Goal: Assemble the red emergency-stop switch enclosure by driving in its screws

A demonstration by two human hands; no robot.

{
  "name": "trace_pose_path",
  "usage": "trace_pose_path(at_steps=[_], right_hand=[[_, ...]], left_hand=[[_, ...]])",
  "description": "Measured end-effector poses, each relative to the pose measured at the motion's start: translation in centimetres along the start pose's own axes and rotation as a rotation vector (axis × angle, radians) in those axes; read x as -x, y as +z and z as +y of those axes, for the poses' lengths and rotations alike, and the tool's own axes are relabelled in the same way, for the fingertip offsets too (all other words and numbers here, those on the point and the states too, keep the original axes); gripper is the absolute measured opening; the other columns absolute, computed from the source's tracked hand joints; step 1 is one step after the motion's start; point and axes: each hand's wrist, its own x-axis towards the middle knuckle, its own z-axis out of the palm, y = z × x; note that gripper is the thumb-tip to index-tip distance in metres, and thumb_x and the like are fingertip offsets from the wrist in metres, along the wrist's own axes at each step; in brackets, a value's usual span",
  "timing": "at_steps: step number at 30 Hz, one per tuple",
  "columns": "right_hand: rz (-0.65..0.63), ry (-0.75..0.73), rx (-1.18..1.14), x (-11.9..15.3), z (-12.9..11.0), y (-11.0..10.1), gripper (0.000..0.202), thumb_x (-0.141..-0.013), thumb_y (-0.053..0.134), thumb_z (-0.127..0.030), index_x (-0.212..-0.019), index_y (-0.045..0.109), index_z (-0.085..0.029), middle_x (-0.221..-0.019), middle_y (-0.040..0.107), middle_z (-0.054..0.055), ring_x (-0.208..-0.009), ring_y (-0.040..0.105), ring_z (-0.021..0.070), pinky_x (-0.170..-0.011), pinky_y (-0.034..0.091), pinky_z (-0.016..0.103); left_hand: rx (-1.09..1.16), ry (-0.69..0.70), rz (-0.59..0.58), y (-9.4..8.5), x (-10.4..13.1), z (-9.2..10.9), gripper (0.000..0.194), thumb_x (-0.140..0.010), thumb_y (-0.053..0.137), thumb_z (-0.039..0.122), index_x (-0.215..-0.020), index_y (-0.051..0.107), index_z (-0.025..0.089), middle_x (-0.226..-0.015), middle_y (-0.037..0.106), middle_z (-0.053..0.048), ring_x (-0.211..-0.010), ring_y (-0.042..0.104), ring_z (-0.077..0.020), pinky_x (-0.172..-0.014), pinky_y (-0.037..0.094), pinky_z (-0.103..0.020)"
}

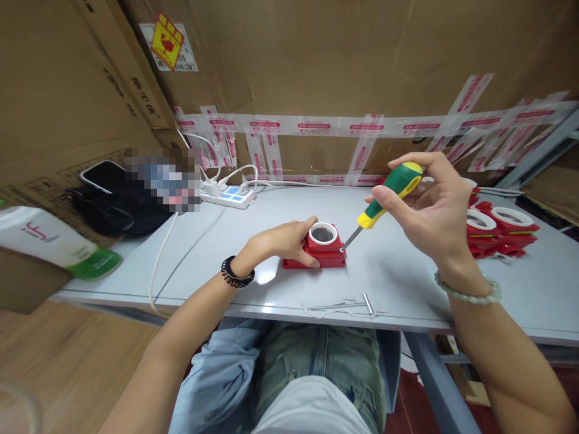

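On the table, a red box-shaped device [332, 260] with a round white-rimmed window on top is gripped at its left side by my left hand [289, 241]. My right hand [432, 211] is wrapped round the green and yellow handle of a screwdriver [384, 196]. The screwdriver slants down to the left, and its tip meets the right corner of the device, at a small pale spot. In front of the device, near the table's edge, lies a metal T-shaped tool [367, 304] with thin cord or wire around it.
More red devices [502, 232] with white rings stand at the right. A white power strip [233, 196] with plugged cables sits at the back. On the left are a black bag [108, 205], a phone [105, 176] and a white-green carton [58, 241]. A taped cardboard wall [316, 66] rises behind.
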Motion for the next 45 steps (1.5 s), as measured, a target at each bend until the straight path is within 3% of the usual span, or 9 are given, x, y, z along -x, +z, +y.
trace_pose_path(at_steps=[15, 31, 45], right_hand=[[0.01, -0.017, 0.037, 0.1, -0.46, -0.05, 0.04, -0.066, 0.083, -0.018, -0.1, 0.062, -0.018, -0.086, 0.058, -0.002, -0.07, 0.066, 0.0121, -0.06, 0.063, 0.026], [0.034, -0.101, 0.063, 0.03, -0.11, -0.09, 0.042, -0.063, 0.085, -0.016, -0.099, 0.064, -0.02, -0.087, 0.057, -0.003, -0.069, 0.066, 0.0126, -0.059, 0.064, 0.028], [-0.016, -0.047, 0.117, 0.36, -0.12, 0.42, 0.041, -0.066, 0.084, -0.019, -0.1, 0.062, -0.022, -0.087, 0.06, -0.003, -0.068, 0.065, 0.0105, -0.059, 0.061, 0.021]], left_hand=[[0.016, 0.01, 0.005, 0.11, 0.01, -0.06, 0.057, -0.067, 0.076, 0.051, -0.095, 0.035, 0.023, -0.086, 0.059, -0.001, -0.072, 0.055, -0.0192, -0.059, 0.037, -0.026], [0.016, -0.016, -0.004, 0.11, -0.09, -0.15, 0.059, -0.066, 0.077, 0.051, -0.1, 0.039, 0.022, -0.094, 0.063, -0.005, -0.079, 0.059, -0.0222, -0.063, 0.04, -0.028], [0.027, 0.0, 0.003, 0.1, -0.09, -0.15, 0.058, -0.066, 0.076, 0.051, -0.099, 0.039, 0.022, -0.089, 0.063, -0.003, -0.074, 0.059, -0.0203, -0.061, 0.039, -0.027]])
